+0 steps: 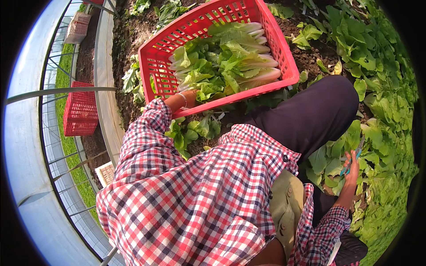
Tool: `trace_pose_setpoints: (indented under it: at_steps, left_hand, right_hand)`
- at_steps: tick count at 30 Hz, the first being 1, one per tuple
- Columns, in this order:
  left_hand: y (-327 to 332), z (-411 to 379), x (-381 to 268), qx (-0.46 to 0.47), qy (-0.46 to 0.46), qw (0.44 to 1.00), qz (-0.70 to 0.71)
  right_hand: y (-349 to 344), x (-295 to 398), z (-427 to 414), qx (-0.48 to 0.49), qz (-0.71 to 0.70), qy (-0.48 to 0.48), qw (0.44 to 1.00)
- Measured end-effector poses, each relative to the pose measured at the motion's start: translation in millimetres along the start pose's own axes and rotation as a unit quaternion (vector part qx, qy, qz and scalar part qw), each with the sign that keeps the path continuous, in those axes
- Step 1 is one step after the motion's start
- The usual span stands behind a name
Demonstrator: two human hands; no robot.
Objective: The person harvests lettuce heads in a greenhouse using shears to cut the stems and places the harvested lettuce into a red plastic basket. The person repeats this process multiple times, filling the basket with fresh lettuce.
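My left hand (pixel 190 98) is inside the near left corner of a red plastic crate (pixel 229 98), a band around its wrist. Leaves and the crate's rim partly hide its fingers, so I cannot tell whether they grip anything. Heads of leafy greens (pixel 246 63) with pale stalks lie in the crate, with stalks against its right side and more at its left. To the right, beyond my bent knee, my right hand (pixel 353 168) is closed around teal-handled snips (pixel 358 152). Their metal blades point away from me, over the growing leaves.
A dense bed of leafy greens (pixel 386 159) fills the right side. Soil (pixel 309 63) with loose leaves surrounds the crate. At left runs a pale raised edging (pixel 108 73); past it stand a stack of red crates (pixel 81 109) and pale crates (pixel 78 28). A strap (pixel 60 93) crosses there.
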State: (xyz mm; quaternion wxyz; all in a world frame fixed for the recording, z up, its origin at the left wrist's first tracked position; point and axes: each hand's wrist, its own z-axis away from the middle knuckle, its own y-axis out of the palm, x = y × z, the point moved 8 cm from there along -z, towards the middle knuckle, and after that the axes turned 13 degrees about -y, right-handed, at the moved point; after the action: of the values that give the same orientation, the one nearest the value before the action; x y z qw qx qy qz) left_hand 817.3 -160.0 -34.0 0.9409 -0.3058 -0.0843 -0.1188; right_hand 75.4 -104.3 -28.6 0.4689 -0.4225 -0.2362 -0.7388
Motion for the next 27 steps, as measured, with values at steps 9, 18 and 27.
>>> trace_pose_setpoints:
  at_steps: [9, 18, 27]
  left_hand:
    - [-93.9, 71.0, 17.5, -0.271, 0.032, 0.959, 0.072]
    - [-22.6, 5.5, -29.4, -0.225, 0.030, 0.974, 0.019]
    - [-6.5, -55.1, -57.8, -0.114, -0.103, 0.987, 0.045]
  right_hand:
    - [-5.9, -3.0, -5.9, 0.003, 0.037, -0.004, 0.999]
    - [-36.5, -6.2, 26.1, -0.028, 0.063, 0.009, 0.998]
    - [-65.7, -13.9, 64.5, -0.127, 0.070, 0.014, 0.989]
